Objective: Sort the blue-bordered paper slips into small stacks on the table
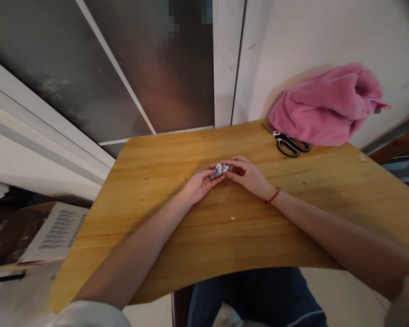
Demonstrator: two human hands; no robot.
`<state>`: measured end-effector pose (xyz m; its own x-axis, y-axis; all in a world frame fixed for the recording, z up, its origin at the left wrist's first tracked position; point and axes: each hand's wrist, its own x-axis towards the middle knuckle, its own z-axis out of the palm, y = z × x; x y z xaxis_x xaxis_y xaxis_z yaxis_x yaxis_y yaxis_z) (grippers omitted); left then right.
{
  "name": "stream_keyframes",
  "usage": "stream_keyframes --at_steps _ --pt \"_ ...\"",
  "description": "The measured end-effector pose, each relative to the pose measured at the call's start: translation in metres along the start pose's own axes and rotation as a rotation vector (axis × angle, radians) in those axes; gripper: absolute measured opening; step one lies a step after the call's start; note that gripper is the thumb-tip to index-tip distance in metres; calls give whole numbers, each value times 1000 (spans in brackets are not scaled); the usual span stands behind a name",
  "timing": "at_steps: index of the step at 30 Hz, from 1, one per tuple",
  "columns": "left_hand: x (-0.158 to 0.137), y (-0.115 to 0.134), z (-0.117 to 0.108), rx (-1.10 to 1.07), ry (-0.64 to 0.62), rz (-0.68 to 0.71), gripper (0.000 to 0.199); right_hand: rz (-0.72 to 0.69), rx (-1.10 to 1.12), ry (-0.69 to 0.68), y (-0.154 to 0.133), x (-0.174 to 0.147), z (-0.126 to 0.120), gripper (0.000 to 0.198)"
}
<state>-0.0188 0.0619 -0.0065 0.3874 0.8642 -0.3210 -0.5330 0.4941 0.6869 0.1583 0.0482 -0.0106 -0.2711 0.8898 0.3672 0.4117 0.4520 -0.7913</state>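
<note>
Above the middle of the wooden table (177, 236), a small flat piece with white and dark-blue print (219, 171) is held between both hands. It looks like a little packet or folded card, too small to name surely. My left hand (199, 185) is closed around its left end, with the thumb on top. The fingertips of my right hand (245, 174) pinch its right end, where a bit of brown shows. A thin red cord bracelet (273, 195) circles the right wrist.
Black-handled scissors (288, 144) lie at the back right, beside a bunched pink plush cloth (327, 106) against the wall. Tiny white scraps (232, 218) dot the table. A glass sliding door (177, 81) borders the back edge. On the left below stands an open cardboard box (54, 231).
</note>
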Motion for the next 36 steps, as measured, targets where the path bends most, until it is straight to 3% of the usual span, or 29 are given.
stream_keyframes --at_steps 22,36 --pt "-1 -8 0 126 -77 80 24 -41 -250 -165 7 -6 9 55" --pt "-11 -12 10 105 -130 -16 22 -47 -323 -193 1 -8 9 55"
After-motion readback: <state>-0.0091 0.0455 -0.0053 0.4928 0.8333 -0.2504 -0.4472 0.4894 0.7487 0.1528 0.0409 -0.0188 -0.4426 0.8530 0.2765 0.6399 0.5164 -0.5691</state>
